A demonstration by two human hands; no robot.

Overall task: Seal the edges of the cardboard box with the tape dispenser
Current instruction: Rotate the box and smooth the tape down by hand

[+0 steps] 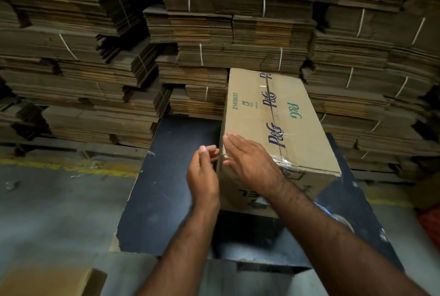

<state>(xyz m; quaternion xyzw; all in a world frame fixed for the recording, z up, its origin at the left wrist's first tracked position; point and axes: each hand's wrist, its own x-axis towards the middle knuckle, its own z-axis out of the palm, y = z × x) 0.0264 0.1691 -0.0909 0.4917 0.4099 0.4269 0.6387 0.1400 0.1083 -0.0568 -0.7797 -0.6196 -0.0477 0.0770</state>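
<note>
The tape dispenser cannot be made out. The closed cardboard box (281, 129), its contents hidden, sits on the dark tabletop (171, 176). The right hand (252, 162) lies flat, fingers straight, on its near left top edge. The left hand (203, 171), loosely curled, touches that corner; its grip is hard to tell.

Stacks of flattened cardboard (214, 33) fill the whole back of the view, bundle upon bundle, each tied with thin white strapping (201, 54). Down in front, a dark blue work surface (171, 176) with chipped, scuffed edges. To the left, grey concrete floor (47, 212) crossed by a worn yellow line (71, 167), with bits of clear litter on it. A loose brown cardboard piece (47, 281) lies at bottom left. The light is dim and falls off toward the corners.
</note>
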